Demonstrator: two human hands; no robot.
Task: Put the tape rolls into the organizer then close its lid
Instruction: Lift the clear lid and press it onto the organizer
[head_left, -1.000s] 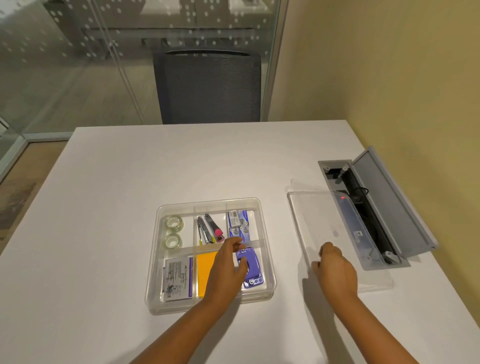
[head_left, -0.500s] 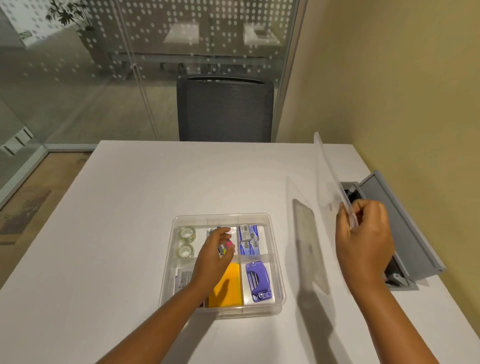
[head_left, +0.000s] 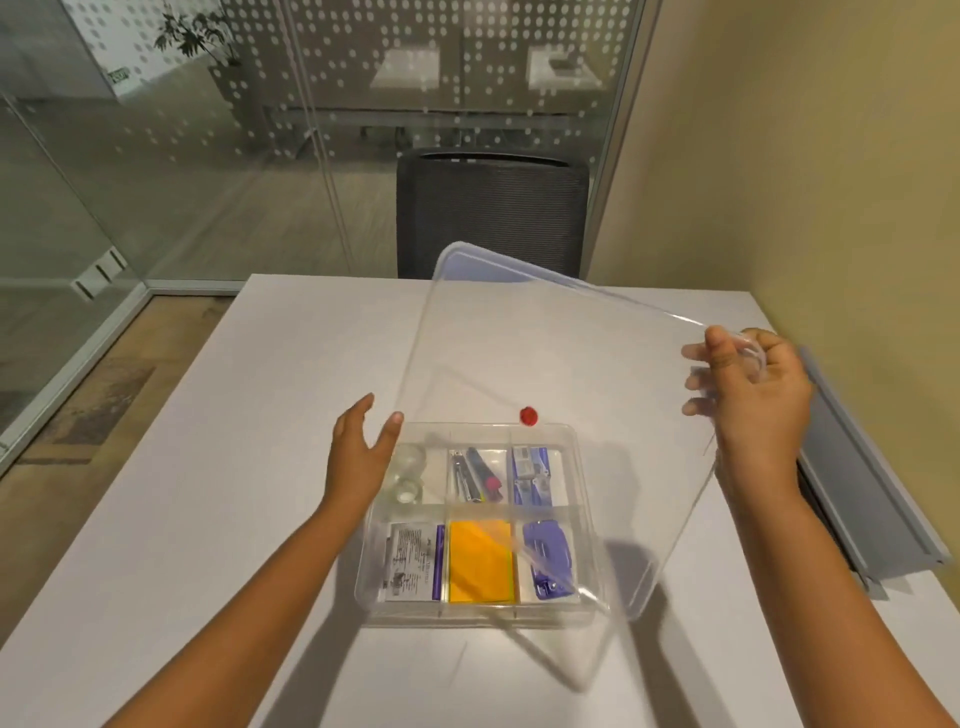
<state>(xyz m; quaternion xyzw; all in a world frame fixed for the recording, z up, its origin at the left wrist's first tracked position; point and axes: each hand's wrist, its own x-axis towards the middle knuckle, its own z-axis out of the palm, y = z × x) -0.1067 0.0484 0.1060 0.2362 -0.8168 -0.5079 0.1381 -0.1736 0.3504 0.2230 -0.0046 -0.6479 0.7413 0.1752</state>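
Observation:
The clear plastic organizer (head_left: 586, 525) sits on the white table in front of me. Two clear tape rolls (head_left: 410, 473) lie in its far-left compartment. My right hand (head_left: 753, 395) grips the right corner of the clear lid (head_left: 550, 364), which hangs tilted in the air above the organizer. My left hand (head_left: 361, 452) hovers at the organizer's far-left corner with fingers spread, just left of the lid's edge and holding nothing.
Other compartments hold pens (head_left: 475, 475), staple boxes (head_left: 530, 473), a yellow notepad (head_left: 480, 561), a purple stapler (head_left: 548, 564) and a printed card (head_left: 413, 561). A grey cable hatch (head_left: 862, 499) stands open at the table's right. A dark chair (head_left: 493, 213) is behind the table.
My right hand lifted the lid off the table and swung it leftward over the organizer. My left hand came out of the tray and rose to its far-left corner.

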